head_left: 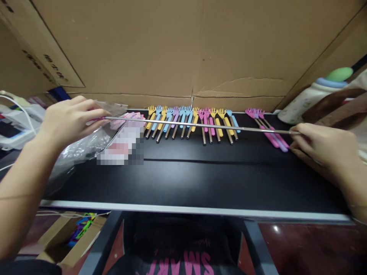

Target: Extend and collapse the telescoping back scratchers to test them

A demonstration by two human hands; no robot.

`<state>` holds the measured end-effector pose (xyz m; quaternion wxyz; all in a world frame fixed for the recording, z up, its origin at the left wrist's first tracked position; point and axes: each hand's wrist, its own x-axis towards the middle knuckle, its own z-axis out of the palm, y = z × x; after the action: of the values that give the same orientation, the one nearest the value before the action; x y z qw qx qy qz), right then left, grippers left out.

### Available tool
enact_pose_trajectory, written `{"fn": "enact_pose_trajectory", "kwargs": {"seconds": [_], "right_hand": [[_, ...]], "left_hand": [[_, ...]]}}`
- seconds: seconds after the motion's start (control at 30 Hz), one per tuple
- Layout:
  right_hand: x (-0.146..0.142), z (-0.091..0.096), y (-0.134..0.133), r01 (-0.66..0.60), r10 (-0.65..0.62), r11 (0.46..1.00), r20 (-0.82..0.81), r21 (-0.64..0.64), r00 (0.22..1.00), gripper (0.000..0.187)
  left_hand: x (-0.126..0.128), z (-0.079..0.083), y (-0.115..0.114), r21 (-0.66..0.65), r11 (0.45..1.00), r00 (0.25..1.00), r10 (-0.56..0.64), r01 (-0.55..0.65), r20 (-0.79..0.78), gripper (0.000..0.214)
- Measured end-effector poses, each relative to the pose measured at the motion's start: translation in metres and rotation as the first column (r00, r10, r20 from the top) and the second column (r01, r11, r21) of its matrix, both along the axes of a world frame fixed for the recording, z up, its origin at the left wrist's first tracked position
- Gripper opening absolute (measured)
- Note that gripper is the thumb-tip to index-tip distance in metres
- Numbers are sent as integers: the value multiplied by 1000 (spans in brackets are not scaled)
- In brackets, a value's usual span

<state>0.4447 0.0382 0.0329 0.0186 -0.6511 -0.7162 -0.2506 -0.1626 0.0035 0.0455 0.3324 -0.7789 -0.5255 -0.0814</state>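
- Black cloth, pink lettering, below table edge
- Left hand, pinching metal rod by its pink end
- Right hand, gripping opposite end
- Rod, stretched across above table: best kept straight, thin sections could bend
- Back scratchers, lying beyond, before cardboard

A tall cardboard wall stands behind the black table, which has a pale strip along its front edge. Dark printed characters mark the cardboard at the upper left. In the back right corner a cream bottle with a blue collar and green top appears tilted, beside a brown-and-cream item too blurred to identify. At far left, a white cable curves near white equipment. Below, an open cardboard box holds blue and green pieces, and the dark reddish floor shows at right.
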Motion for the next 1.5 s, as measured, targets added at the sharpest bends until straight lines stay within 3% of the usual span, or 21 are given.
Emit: {"fn": "enact_pose_trajectory", "kwargs": {"seconds": [0.2,0.47,0.63,0.8,0.87,0.97,1.07,1.13,1.3,1.5], "right_hand": [[13,1,3,47,-52,998,-94,-50,994,17],[21,-2,11,73,-74,997,-49,-25,996,12],[19,-1,6,-17,15,999,60,28,998,16],[5,6,4,82,-83,996,75,18,994,18],[-15,7,1,-8,4,999,92,36,996,18],[-64,5,-5,-157,146,983,114,94,983,27],[-115,0,-12,-369,349,923,169,110,922,33],[-138,-3,-17,-442,417,886,175,140,892,33],[-165,-10,-29,-487,465,853,152,185,872,31],[-191,-15,-37,-512,491,847,158,146,857,23]], "left_hand": [[3,-1,-1,-39,999,996,2,1,86,38],[8,-2,-4,-113,993,977,5,20,215,26],[9,-3,-1,-67,998,999,22,-19,49,32],[13,-5,-2,32,998,991,57,-53,-118,42],[29,-5,-1,47,999,985,-3,11,-170,41],[76,-7,1,35,988,971,-142,151,-191,41],[130,-8,-1,10,961,947,-272,277,-170,42],[156,-6,-4,12,951,939,-304,310,-162,39],[183,-3,-10,53,926,925,-367,373,-99,32],[205,-17,-7,53,901,902,-428,430,-47,25]]}}
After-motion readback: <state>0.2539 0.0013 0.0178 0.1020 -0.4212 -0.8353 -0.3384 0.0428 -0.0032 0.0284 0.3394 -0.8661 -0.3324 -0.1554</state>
